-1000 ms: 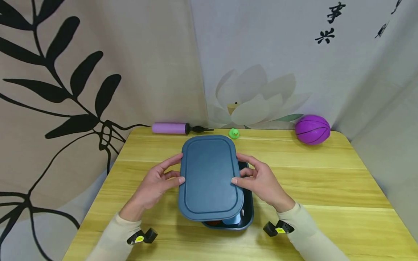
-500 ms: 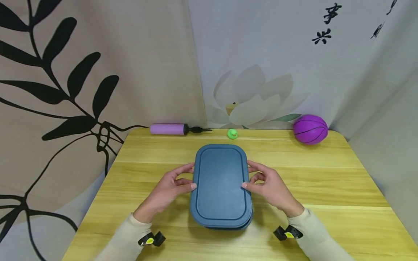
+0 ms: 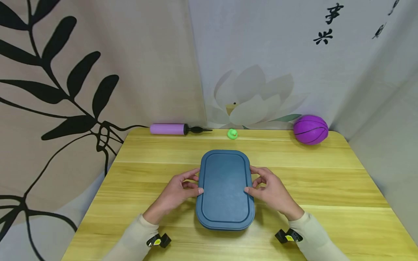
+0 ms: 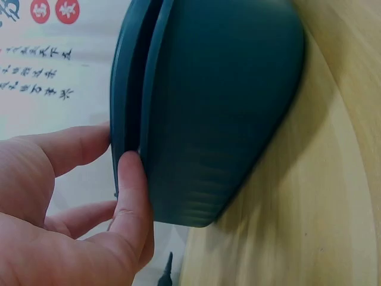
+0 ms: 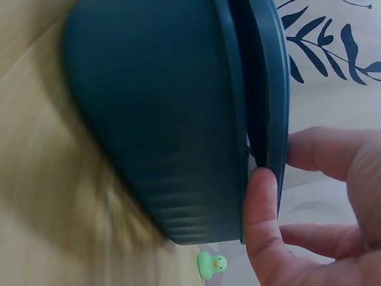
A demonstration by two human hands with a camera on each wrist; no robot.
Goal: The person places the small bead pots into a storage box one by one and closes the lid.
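Note:
A blue lid (image 3: 225,190) with rounded corners lies over a matching deep container (image 4: 220,101), both at the middle of the wooden table. My left hand (image 3: 177,194) pinches the lid's left edge, thumb on top and a finger beneath. Its mirror, my right hand (image 3: 272,190), pinches the right edge in the same way. Both wrist views show a dark gap between the lid and the container's rim (image 5: 235,89), with a fingertip in or right at that gap. What the container holds is hidden under the lid.
Along the table's (image 3: 326,188) back edge lie a purple hand pump (image 3: 168,129) with a black nozzle, a small green rubber duck (image 3: 232,134) and a purple ball (image 3: 311,129) with black lines. Printed curtains (image 3: 156,65) hang close behind.
Both hands have brought the lid to the right and toward me, over the container. The container's inside, partly seen a second ago, is now covered.

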